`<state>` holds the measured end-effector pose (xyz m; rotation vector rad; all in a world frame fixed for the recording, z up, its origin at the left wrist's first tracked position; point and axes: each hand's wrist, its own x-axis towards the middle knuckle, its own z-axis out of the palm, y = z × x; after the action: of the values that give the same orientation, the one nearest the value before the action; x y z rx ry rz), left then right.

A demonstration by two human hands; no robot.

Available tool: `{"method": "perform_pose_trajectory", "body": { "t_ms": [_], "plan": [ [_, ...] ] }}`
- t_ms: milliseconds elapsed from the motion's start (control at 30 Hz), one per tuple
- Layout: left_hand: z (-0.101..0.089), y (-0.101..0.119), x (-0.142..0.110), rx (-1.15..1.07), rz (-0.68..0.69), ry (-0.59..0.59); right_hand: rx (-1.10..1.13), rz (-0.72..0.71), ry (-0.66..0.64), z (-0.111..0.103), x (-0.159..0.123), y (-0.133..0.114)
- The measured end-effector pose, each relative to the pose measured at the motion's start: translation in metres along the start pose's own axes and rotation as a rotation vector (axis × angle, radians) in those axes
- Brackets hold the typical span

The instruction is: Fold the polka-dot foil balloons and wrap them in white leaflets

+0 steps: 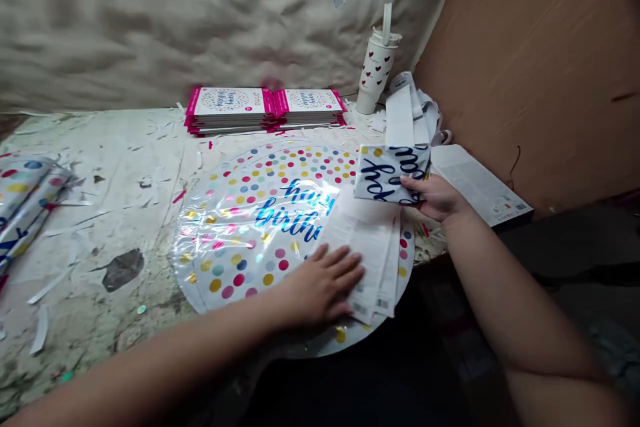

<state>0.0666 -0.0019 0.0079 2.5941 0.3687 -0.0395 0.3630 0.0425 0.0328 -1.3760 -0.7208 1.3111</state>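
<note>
Folding looks done: right hand (438, 197) pinches a white, blue-lettered foil rectangle (381, 175), left hand (320, 285) lies flat on white paper sheets (364, 232) (next probably calls for tight folds)

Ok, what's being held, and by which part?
The right hand grips the folded lettered sheet by its lower right corner; the left hand lies on the white cards.

Multicolour-dotted disc (270, 240), blue-lettered white folded foil (377, 177), red-hearted white tumbler (375, 72)

Left hand (320, 285) palm-down, right hand (437, 197) pinched
</note>
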Motion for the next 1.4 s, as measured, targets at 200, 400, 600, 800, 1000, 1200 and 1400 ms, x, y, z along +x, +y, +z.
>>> {"method": "perform_pose_trajectory", "body": {
  "t_ms": [200, 400, 600, 800, 1000, 1200, 1400],
  "plan": [
    [-0.081, -0.042, -0.064, -0.13, -0.146, -0.183, -0.08, 0.106, -0.056, 0.018, 0.0, 0.025],
    [-0.061, -0.058, 0.002, 0.248, -0.233, 0.218, -0.315, 0.072, -0.006, 0.057, 0.016, 0.045],
    [-0.045, -0.078, 0.019, 0.391, -0.094, 0.322, -0.438, -0.064, -0.078, 0.053, 0.005, 0.047],
    [-0.057, -0.064, 0.013, 0.482, -0.011, 0.321, -0.435, 0.137, -0.465, 0.065, -0.003, 0.013],
    [-0.059, -0.052, 0.011, 0.443, -0.008, 0.27, -0.366, 0.333, -0.579, 0.084, 0.009, 0.001],
    [-0.063, -0.049, 0.01, 0.422, -0.031, 0.271, -0.434, 0.304, -0.604, 0.101, 0.003, 0.001],
    [-0.068, -0.046, 0.012, 0.453, -0.037, 0.275, -0.595, 0.165, -0.569, 0.125, 0.0, 0.006]
  ]
}}
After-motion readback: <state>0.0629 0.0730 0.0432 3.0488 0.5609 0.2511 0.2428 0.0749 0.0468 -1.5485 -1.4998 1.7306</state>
